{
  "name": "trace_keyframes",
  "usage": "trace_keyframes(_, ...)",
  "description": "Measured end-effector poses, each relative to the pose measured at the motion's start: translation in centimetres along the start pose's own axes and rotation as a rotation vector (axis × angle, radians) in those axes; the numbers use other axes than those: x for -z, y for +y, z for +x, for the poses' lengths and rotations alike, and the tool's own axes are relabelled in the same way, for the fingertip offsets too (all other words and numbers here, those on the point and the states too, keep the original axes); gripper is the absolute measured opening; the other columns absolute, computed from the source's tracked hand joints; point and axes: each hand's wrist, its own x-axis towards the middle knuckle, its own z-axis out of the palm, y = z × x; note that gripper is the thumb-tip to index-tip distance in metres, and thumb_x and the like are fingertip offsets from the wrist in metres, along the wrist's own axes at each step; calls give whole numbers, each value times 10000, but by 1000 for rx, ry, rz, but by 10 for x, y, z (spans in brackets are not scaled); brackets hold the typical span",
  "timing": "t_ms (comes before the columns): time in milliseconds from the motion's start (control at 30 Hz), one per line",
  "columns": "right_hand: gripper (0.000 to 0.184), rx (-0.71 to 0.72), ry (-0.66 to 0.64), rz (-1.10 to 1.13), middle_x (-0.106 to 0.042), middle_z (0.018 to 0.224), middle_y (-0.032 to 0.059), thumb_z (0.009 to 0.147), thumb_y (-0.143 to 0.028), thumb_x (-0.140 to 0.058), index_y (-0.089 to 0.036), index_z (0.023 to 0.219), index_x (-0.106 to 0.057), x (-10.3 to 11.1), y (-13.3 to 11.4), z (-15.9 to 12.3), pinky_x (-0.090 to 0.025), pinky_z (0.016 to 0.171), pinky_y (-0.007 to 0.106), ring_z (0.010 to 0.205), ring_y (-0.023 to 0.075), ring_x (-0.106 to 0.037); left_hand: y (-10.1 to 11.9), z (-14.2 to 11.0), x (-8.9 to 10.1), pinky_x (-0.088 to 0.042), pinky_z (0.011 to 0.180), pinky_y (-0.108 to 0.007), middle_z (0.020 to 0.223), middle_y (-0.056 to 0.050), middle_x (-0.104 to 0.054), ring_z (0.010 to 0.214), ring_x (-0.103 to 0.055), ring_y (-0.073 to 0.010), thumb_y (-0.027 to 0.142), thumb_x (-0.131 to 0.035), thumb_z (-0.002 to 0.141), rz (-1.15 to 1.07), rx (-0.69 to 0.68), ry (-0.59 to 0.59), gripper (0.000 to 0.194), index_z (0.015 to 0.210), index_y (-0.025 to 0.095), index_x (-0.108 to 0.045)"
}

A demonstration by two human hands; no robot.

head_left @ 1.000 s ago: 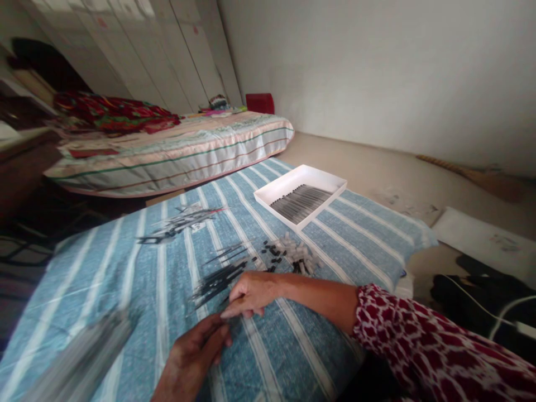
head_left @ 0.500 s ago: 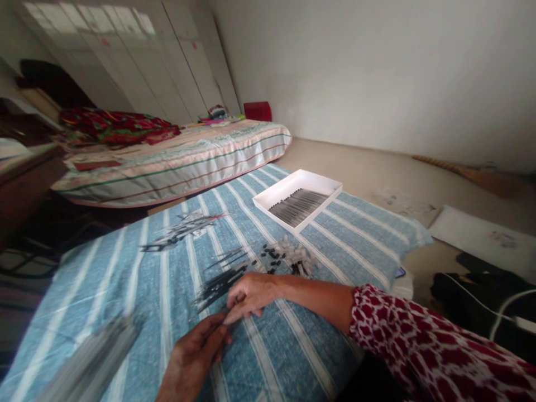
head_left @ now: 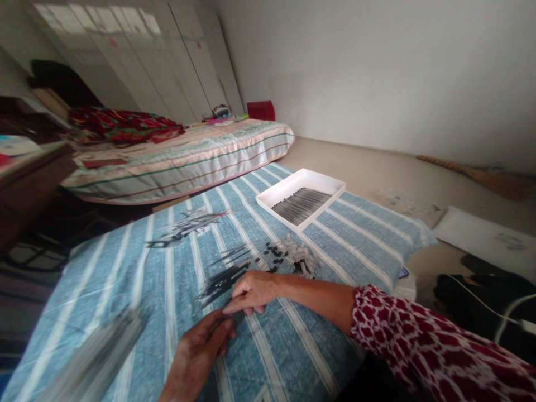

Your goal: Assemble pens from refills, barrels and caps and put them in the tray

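Note:
My left hand (head_left: 201, 345) and my right hand (head_left: 253, 291) meet low over the striped cloth, fingertips close together. Both have pinched fingers; whatever lies between them is too small or hidden to make out. Just beyond the right hand lies a bunch of thin black rods (head_left: 221, 282). Past its wrist is a heap of small grey and black tube-like pieces (head_left: 295, 257). Farther back stands a shallow white box (head_left: 320, 174), holding a row of thin dark-tipped sticks (head_left: 302, 205). A blurred bundle of long grey sticks (head_left: 98, 357) lies left of the left hand.
A blue striped cloth (head_left: 355, 223) covers the work surface. Loose thin dark and silvery pieces (head_left: 186, 228) lie at its back left. Behind stands a bed (head_left: 201, 167); a brown table (head_left: 37, 173) is at left. A broom (head_left: 469, 176) and white cable (head_left: 502, 321) are at right.
The view has shifted slightly, so the scene sits a little farther right. My hands stay together, with the left fingers somewhat more stretched toward the right hand's fingertips.

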Motion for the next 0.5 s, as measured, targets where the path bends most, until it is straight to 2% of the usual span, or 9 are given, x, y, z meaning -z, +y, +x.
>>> trace_keyframes(67,437,-9,19,-7,-517,490,-79,715,-563,-644,-145,633,-543,0,-1,-1,-372,426,147,371,38,-480,0,0,0,-380,461,-242,608,-19,-635,486,-487,-138,498,-616,704,9,-8,-2,368,826,155,-661)
trace_keyframes(200,405,12,39,40,-524,517,-92,696,-545,-674,-161,773,-571,-1,-3,-2,-358,420,142,383,40,-486,3,-3,0,-390,468,-245,606,-14,-633,488,-489,-142,511,-607,701,-4,5,7,386,854,160,-654)
trace_keyframes(333,450,-21,34,-3,-497,483,-83,714,-577,-639,-152,623,-523,-1,-4,-3,-346,417,153,372,36,-452,5,-4,-1,-388,467,-240,604,-18,-628,491,-491,-138,505,-616,696,13,12,12,346,736,163,-650)
trace_keyframes(433,418,7,35,39,-499,508,-90,691,-560,-669,-158,714,-556,-2,-5,-3,-342,411,149,393,42,-459,4,-4,-2,-383,453,-239,600,-16,-633,479,-491,-140,502,-622,690,-8,22,28,374,836,162,-670)
trace_keyframes(500,412,13,26,26,-494,503,-89,701,-553,-664,-156,703,-554,-3,-5,-3,-338,412,147,397,41,-460,3,-3,-3,-383,452,-242,598,-17,-637,477,-493,-144,501,-628,683,-7,22,15,395,877,160,-674)
